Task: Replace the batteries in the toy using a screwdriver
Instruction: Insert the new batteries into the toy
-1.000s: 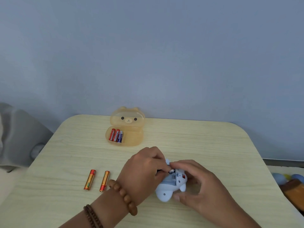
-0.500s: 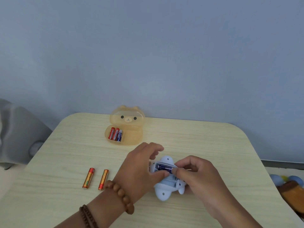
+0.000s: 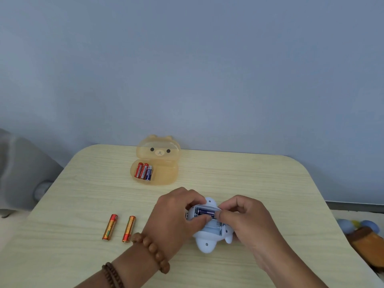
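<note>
Head view is showing the toy lying underside up on the counter, close to its near edge and a little right of the middle, with its battery bay open toward the camera. The left hand is gripping the toy's left side, fingers curling over the far rim and the thumb pressing in toward the bay. The right hand is pinching the right end of a dark battery between thumb and forefinger. That battery is lying in the far slot, its long axis running left to right, roughly along the counter's near edge, directly between the two hands. The slot nearer the person is looking empty. Judging from this, the right hand is doing the seating while the left is only steadying. Fingers are covering both ends of the battery, so its polarity and whether it is fully down are not showing. An orange battery and a second orange battery are lying side by side toward the near left, well apart from the toy. A bear-shaped case is sitting open near the far edge, holding three spare batteries. No screwdriver, bay cover or screw is appearing anywhere in view.
</note>
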`<action>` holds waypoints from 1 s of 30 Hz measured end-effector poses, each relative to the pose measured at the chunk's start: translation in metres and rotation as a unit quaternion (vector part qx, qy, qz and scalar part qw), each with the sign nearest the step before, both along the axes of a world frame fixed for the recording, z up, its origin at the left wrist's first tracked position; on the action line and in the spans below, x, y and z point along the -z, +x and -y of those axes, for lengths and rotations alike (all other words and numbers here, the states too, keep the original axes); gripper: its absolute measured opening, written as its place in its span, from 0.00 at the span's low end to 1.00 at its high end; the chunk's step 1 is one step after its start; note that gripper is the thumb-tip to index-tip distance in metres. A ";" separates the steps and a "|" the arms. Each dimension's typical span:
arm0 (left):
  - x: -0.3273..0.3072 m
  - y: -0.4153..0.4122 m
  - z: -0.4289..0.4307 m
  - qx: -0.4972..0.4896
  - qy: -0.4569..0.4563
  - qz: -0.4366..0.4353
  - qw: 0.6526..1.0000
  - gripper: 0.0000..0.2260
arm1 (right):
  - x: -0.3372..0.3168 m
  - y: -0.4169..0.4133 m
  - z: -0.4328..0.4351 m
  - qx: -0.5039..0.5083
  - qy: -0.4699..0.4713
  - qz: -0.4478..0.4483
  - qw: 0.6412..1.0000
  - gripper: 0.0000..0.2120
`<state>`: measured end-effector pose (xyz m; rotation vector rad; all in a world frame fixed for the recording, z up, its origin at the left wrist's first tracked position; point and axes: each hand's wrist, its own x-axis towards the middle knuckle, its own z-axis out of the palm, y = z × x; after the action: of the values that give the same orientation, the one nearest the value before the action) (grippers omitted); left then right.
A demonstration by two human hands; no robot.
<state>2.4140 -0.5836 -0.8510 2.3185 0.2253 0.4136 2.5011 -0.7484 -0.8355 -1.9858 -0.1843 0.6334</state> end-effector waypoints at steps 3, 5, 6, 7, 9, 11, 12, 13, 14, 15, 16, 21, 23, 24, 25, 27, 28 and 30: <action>0.002 0.000 0.000 -0.007 0.018 0.001 1.000 0.10 | 0.001 -0.002 0.002 -0.010 0.009 0.032 0.999 0.02; 0.003 0.001 0.000 -0.014 0.024 -0.001 1.000 0.10 | -0.002 -0.007 0.006 -0.040 0.033 0.045 0.998 0.06; 0.004 0.001 -0.001 -0.018 0.022 -0.003 1.000 0.10 | -0.003 -0.009 0.010 -0.068 0.042 0.046 0.996 0.11; 0.004 0.001 -0.003 -0.022 0.018 -0.006 1.000 0.10 | -0.003 -0.010 0.013 -0.103 0.045 0.046 0.993 0.17; 0.004 0.000 -0.005 -0.020 0.014 -0.019 1.000 0.10 | -0.001 -0.012 0.019 -0.157 0.038 0.054 0.985 0.27; -0.003 0.001 -0.007 -0.014 -0.002 -0.036 0.999 0.12 | 0.004 -0.011 0.022 -0.166 0.024 0.096 0.981 0.30; -0.010 0.001 -0.011 -0.019 -0.018 -0.043 0.999 0.13 | 0.006 -0.011 0.022 -0.165 0.026 0.115 0.979 0.30; -0.019 -0.001 -0.019 -0.041 -0.031 -0.049 0.997 0.13 | 0.008 -0.011 0.022 -0.166 0.027 0.130 0.977 0.30; -0.029 -0.004 -0.031 -0.080 -0.026 -0.055 0.995 0.12 | 0.008 -0.011 0.022 -0.169 0.031 0.142 0.975 0.30; -0.038 -0.011 -0.046 -0.130 0.008 -0.074 0.989 0.10 | 0.009 -0.011 0.023 -0.171 0.032 0.150 0.973 0.29; -0.045 -0.022 -0.063 -0.179 0.063 -0.118 0.975 0.08 | 0.010 -0.011 0.023 -0.173 0.035 0.153 0.972 0.29; -0.050 -0.060 -0.097 -0.188 0.146 -0.461 0.855 0.14 | 0.015 -0.012 0.026 -0.168 0.043 0.151 0.973 0.29; -0.045 -0.058 -0.095 -0.175 0.118 -0.452 0.867 0.12 | 0.017 -0.012 0.026 -0.168 0.046 0.150 0.973 0.29; -0.042 -0.056 -0.094 -0.171 0.127 -0.437 0.874 0.11 | 0.017 -0.013 0.027 -0.167 0.048 0.149 0.974 0.30; -0.041 -0.054 -0.094 -0.171 0.138 -0.423 0.879 0.09 | 0.018 -0.014 0.026 -0.167 0.050 0.149 0.973 0.30; -0.038 -0.050 -0.095 -0.184 0.153 -0.394 0.887 0.05 | 0.019 -0.014 0.026 -0.164 0.056 0.153 0.973 0.30; -0.037 -0.050 -0.096 -0.193 0.151 -0.366 0.898 0.04 | 0.020 -0.014 0.027 -0.163 0.060 0.153 0.973 0.30; -0.039 -0.047 -0.093 -0.212 0.112 -0.272 0.932 0.06 | 0.022 -0.014 0.027 -0.160 0.065 0.152 0.973 0.30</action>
<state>2.3674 -0.4904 -0.8120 2.5636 1.0069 -0.0154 2.4873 -0.7756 -0.8574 -1.9329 -0.7271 0.4999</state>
